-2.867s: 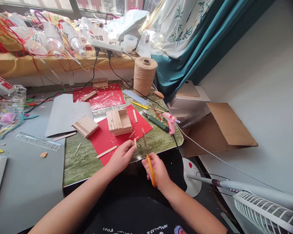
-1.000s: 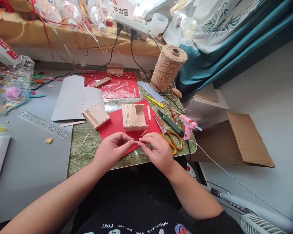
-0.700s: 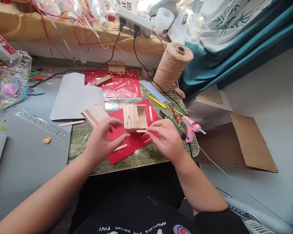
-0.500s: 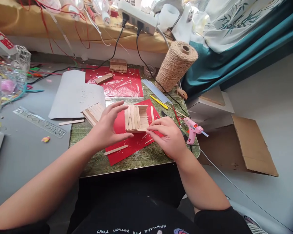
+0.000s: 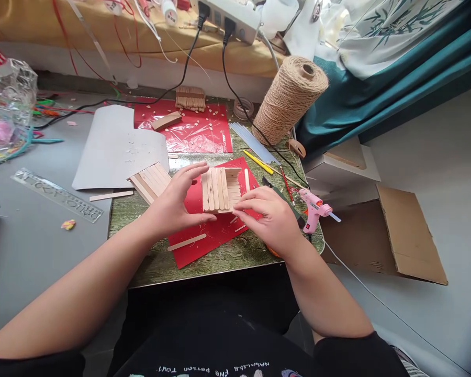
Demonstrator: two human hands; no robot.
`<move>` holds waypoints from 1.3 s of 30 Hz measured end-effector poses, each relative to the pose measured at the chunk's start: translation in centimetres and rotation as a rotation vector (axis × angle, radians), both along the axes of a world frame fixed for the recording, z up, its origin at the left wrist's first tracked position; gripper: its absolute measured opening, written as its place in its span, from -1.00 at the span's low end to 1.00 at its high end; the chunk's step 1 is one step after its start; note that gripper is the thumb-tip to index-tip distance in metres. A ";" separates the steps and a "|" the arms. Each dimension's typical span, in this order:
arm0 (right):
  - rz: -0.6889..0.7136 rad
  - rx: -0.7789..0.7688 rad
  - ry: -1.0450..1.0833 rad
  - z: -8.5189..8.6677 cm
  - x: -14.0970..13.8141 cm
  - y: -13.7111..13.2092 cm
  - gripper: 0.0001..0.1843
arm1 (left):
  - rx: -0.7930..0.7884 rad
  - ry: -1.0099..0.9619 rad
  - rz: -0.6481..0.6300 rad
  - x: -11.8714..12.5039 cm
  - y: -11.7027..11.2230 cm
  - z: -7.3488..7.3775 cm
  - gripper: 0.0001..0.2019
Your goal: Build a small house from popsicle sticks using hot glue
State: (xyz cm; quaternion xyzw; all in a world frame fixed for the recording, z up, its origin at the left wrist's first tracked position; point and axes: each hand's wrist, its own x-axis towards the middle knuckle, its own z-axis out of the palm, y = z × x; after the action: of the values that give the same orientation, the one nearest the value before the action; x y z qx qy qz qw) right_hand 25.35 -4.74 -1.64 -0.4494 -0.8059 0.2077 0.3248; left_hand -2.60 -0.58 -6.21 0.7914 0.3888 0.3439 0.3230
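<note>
Box (image 5: 215, 189) is flanked at nine o'clock by unclenched left hand (image 5: 175, 201) (for bracing, perhaps); strip (image 5: 226, 211) is pinched by right hand (image 5: 272, 215).

1. My left forearm (image 5: 82, 290) slants in from eight o'clock, aimed up toward two.
2. My left hand (image 5: 170, 207) is spread in a wide C: fingers (image 5: 192, 172) toward two o'clock, thumb (image 5: 201, 218) straight out at three (a clear gap between them).
3. My right forearm (image 5: 322, 290) leans from five o'clock up toward eleven, bare below the elbow.
4. My right hand (image 5: 272, 220) points to nine, back upward, thumb and fingertips brought together in a pinch.
</note>
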 end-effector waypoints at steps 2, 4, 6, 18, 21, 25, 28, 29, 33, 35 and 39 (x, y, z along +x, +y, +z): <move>-0.005 -0.018 0.012 -0.1 -0.2 0.0 -0.89 | -0.063 -0.046 -0.058 -0.4 0.2 -0.3 0.05; -0.013 -0.026 0.027 -0.3 -0.4 0.0 -0.90 | -0.124 -0.105 -0.088 -0.8 0.4 -0.6 0.02; -0.009 -0.031 0.042 -0.4 -0.6 0.0 -0.91 | -0.163 -0.149 -0.086 -0.9 0.6 -1.0 -0.01; -0.049 -0.218 0.139 -0.4 -1.6 0.1 -0.95 | -0.151 -0.191 -0.033 -0.7 0.8 -1.6 0.01; -0.058 -0.266 0.170 -0.7 -1.7 0.1 -0.91 | -0.138 -0.193 -0.048 -0.6 0.8 -1.7 0.00; -0.077 -0.320 0.208 -1.2 -1.6 0.1 -0.89 | -0.125 -0.182 -0.052 -0.6 0.8 -1.7 -0.02; -0.077 -0.314 0.225 -1.5 -1.4 0.0 -0.89 | -0.125 -0.189 -0.061 -0.7 0.8 -1.7 -0.02; -0.075 -0.310 0.231 -1.6 -1.3 0.0 -0.91 | -0.128 -0.192 -0.064 -0.7 0.8 -1.8 -0.01; -0.102 -0.335 0.293 -1.8 -1.3 -0.2 -0.93 | -0.140 -0.206 -0.067 -0.6 0.8 -1.9 -0.01; -0.135 -0.400 0.358 -1.7 -1.5 -0.2 -0.90 | -0.144 -0.215 -0.064 -0.6 0.8 -2.0 -0.01; -0.163 -0.568 0.469 -1.4 -1.8 0.0 -0.80 | -0.146 -0.226 -0.064 -0.5 0.9 -2.2 0.03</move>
State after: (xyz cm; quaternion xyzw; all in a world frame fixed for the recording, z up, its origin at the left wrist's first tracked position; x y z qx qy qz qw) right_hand 23.59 -4.69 -3.09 -0.5244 -0.5815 0.4935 0.3786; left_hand -3.13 0.36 -8.38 0.7341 0.3486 0.3910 0.4321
